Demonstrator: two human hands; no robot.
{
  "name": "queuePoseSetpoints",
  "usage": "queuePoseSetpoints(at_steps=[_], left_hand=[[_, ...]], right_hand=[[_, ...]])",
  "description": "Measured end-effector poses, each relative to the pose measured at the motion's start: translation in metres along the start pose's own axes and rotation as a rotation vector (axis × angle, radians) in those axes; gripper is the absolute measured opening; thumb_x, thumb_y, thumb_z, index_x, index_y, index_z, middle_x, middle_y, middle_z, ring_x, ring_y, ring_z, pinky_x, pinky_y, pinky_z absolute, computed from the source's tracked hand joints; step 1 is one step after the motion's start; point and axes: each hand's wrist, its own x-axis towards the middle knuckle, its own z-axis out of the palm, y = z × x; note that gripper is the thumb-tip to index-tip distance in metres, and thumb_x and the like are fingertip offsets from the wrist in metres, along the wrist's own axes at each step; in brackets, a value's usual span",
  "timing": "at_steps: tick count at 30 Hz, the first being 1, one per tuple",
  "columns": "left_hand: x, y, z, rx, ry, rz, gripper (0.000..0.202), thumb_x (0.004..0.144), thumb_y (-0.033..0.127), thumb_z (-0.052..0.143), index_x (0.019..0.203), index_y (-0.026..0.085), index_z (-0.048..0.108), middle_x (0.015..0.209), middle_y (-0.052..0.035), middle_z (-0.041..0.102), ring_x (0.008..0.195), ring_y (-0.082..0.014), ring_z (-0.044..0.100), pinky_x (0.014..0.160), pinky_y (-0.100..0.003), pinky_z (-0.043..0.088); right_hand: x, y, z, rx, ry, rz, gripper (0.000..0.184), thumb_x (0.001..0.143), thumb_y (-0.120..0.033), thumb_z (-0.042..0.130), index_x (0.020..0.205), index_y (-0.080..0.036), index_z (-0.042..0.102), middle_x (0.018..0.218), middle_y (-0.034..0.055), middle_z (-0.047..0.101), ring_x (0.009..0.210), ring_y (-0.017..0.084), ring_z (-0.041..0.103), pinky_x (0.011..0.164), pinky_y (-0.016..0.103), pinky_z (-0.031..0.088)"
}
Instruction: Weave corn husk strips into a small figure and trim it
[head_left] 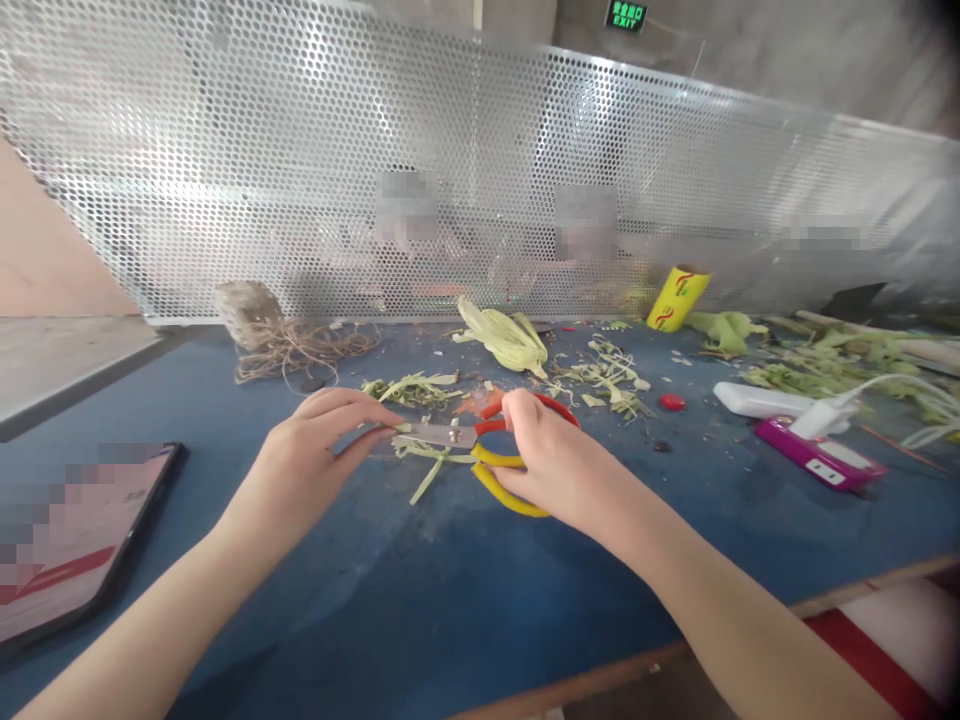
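Observation:
My right hand [559, 455] is closed around the looped handles, one red and one yellow, of a pair of scissors [459, 435]. The blades point left and look nearly together. At their tip, the thumb and fingers of my left hand [300, 450] pinch a small pale green plant piece [405, 427], mostly hidden by the fingertips. Cut green strips [427, 478] lie on the table under the blades, and a heap of shredded greens [412, 388] sits just behind. Farther back rests a pale green leafy bundle [506, 338].
A phone [90, 540] lies at left on the blue table [420, 620]. Tangled twine [300, 350] is at back left. To the right are a yellow roll [677, 298], a purple power strip [817, 455] with cables, and leafy stems [840, 350]. A perforated metal screen [480, 150] stands behind.

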Motion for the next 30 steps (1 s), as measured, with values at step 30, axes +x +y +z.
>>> queuePoseSetpoints(at_steps=[30], left_hand=[[0.002,-0.013,-0.002,-0.092,-0.114,0.057,0.018,0.08,0.021,0.051,0.079,0.026,0.068,0.085,-0.0013,0.066,0.085,-0.0162,0.059,0.077,-0.021,0.046]], right_hand=[[0.004,-0.01,0.01,0.081,-0.216,0.099,0.033,0.066,-0.028,0.06,0.092,-0.014,0.044,0.083,0.0073,0.057,0.067,0.022,0.059,0.048,0.026,0.039]])
